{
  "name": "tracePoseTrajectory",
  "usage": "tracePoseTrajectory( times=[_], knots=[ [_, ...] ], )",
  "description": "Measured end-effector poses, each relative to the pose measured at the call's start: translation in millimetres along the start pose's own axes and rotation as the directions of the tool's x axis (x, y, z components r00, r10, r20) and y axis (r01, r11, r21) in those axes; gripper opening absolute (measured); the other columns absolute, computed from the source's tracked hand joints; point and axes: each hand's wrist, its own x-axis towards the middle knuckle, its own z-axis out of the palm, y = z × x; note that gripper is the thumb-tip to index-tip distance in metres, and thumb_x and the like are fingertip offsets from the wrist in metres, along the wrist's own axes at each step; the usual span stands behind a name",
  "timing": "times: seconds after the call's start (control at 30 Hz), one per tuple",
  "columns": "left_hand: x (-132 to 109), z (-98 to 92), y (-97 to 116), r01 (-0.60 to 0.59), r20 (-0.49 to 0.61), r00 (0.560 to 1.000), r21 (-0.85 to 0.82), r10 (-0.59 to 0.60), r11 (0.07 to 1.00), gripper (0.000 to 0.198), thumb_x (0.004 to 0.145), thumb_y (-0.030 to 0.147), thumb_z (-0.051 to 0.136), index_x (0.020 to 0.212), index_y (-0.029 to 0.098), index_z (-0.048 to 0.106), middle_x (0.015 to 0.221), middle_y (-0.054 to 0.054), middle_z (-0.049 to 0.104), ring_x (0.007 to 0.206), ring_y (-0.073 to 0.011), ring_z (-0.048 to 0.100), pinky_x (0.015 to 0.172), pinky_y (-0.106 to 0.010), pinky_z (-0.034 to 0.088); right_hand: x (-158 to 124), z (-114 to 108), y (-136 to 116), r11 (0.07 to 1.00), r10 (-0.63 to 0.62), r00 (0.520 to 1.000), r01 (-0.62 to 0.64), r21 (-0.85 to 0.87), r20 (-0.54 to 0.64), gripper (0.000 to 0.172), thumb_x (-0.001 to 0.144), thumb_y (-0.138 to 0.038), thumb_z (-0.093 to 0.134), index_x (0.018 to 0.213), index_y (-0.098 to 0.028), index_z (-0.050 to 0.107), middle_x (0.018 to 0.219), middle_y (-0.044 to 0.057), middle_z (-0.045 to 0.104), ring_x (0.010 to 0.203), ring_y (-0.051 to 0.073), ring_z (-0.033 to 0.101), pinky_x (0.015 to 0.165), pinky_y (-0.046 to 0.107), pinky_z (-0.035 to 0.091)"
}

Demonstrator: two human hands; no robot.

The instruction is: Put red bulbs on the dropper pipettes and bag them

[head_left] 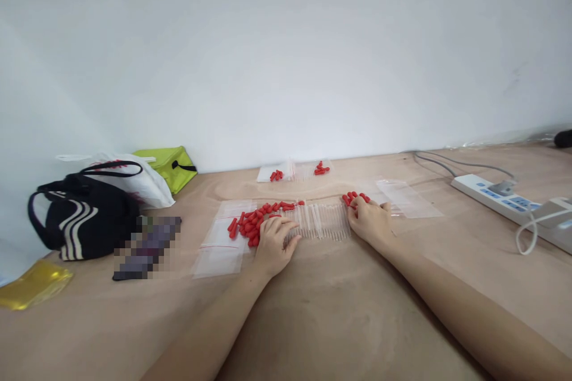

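Observation:
Slim clear tubes (319,220) lie side by side in a row on the wooden table. My left hand (276,244) rests at the row's left end, palm down, with thumb and fingers apart. Beside it is a heap of red rubber dropper bulbs (252,223), partly on flat clear zip bags (218,250). At the right end, my right hand (370,220) has its fingers bent down at a small cluster of red bulbs (351,196). Its fingertips are partly hidden, and they appear closed on one of these bulbs.
Toward the wall lie two clear bags (292,171) with small groups of red bulbs. More flat bags (409,197) are right of my right hand. A white power strip (509,202) with cables stands at the right. At left are a black bag (98,214), a green bag (167,166) and a yellow pouch (36,283).

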Motion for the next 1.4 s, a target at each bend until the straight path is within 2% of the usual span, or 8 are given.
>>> tracePoseTrajectory(
  times=[0.3, 0.5, 0.7, 0.9, 1.03, 1.2, 1.33, 1.4],
  knots=[
    [0, 0.6, 1, 0.008, 0.007, 1.0, 0.038, -0.008, 0.999, 0.011, 0.075, 0.021, 0.056, 0.085, 0.021, 0.061, 0.088, -0.004, 0.06, 0.091, -0.0223, 0.051, 0.083, -0.039, 0.031, 2, 1, -5, 1.0, 0.003, 1.0, -0.004, 0.002, 0.011, 0.025, 0.079, -0.026, 0.037, 0.075, -0.017, 0.059, 0.073, 0.009, 0.066, 0.08, 0.023, 0.055, 0.069, 0.034, 0.023],
    [2, -5.4, -1, 0.216, -0.1, 0.975, 0.241, -0.198, 0.946, 0.021, 0.068, 0.033, 0.062, 0.082, 0.019, 0.058, 0.089, -0.007, 0.06, 0.086, -0.0265, 0.05, 0.077, -0.043, 0.029, -2, -4, -8, 1.0, -0.005, 0.993, 0.006, -0.008, 0.119, 0.029, 0.079, -0.033, 0.038, 0.071, -0.018, 0.062, 0.074, 0.01, 0.066, 0.078, 0.025, 0.056, 0.071, 0.039, 0.025],
    [15, -28.8, -11, 0.257, 0.109, 0.943, 0.358, -0.314, 0.898, 0.016, 0.063, 0.034, 0.06, 0.069, 0.02, 0.055, 0.078, -0.005, 0.057, 0.083, -0.0264, 0.049, 0.072, -0.04, 0.029, -2, -6, -12, 0.997, -0.014, 0.991, 0.024, -0.079, 0.135, 0.03, 0.079, -0.026, 0.037, 0.068, -0.015, 0.063, 0.073, 0.014, 0.065, 0.08, 0.028, 0.056, 0.07, 0.042, 0.027],
    [21, -44.1, -24, 0.262, 0.195, 0.908, 0.422, -0.37, 0.868, 0.008, 0.064, 0.027, 0.056, 0.07, 0.021, 0.058, 0.079, -0.005, 0.057, 0.084, -0.026, 0.049, 0.072, -0.039, 0.029, -2, 0, -13, 0.991, -0.043, 0.993, 0.056, -0.121, 0.106, 0.029, 0.077, -0.024, 0.037, 0.069, -0.014, 0.063, 0.069, 0.016, 0.064, 0.073, 0.028, 0.056, 0.068, 0.042, 0.028],
    [20, -47.5, -31, 0.17, 0.303, 0.908, 0.368, -0.29, 0.914, 0.009, 0.067, 0.028, 0.056, 0.072, 0.023, 0.061, 0.083, -0.003, 0.057, 0.085, -0.024, 0.051, 0.074, -0.039, 0.029, -3, 2, -13, 0.989, -0.055, 0.994, 0.067, -0.134, 0.09, 0.029, 0.077, -0.022, 0.036, 0.069, -0.014, 0.062, 0.07, 0.016, 0.064, 0.072, 0.027, 0.055, 0.068, 0.042, 0.027],
    [24, -54.6, -32, 0.151, 0.289, 0.927, 0.295, -0.239, 0.944, 0.006, 0.069, 0.024, 0.055, 0.068, 0.021, 0.061, 0.08, -0.003, 0.057, 0.081, -0.0227, 0.053, 0.074, -0.038, 0.034, -7, -3, -17, 0.992, -0.073, 0.997, 0.073, -0.102, 0.007, 0.027, 0.078, -0.025, 0.036, 0.072, -0.012, 0.059, 0.074, 0.015, 0.064, 0.076, 0.027, 0.055, 0.07, 0.04, 0.026],
    [31, -60.5, -27, 0.191, 0.266, 0.945, 0.019, -0.189, 0.981, 0.008, 0.072, 0.025, 0.053, 0.067, 0.019, 0.056, 0.071, -0.001, 0.056, 0.067, -0.0167, 0.053, 0.064, -0.03, 0.04, -11, -4, -21, 0.991, -0.133, 0.985, 0.132, -0.017, -0.109, 0.026, 0.082, -0.027, 0.034, 0.074, -0.013, 0.055, 0.073, 0.011, 0.063, 0.074, 0.024, 0.054, 0.073, 0.038, 0.024],
    [31, -55.4, -23, 0.249, 0.237, 0.95, -0.17, -0.206, 0.953, 0.01, 0.075, 0.028, 0.051, 0.074, 0.019, 0.054, 0.07, -0.001, 0.057, 0.062, -0.0139, 0.052, 0.06, -0.027, 0.042, -13, -2, -23, 0.982, -0.172, 0.973, 0.181, 0.049, -0.154, 0.025, 0.084, -0.026, 0.032, 0.076, -0.014, 0.052, 0.072, 0.009, 0.062, 0.068, 0.02, 0.054, 0.074, 0.037, 0.025]
  ],
)
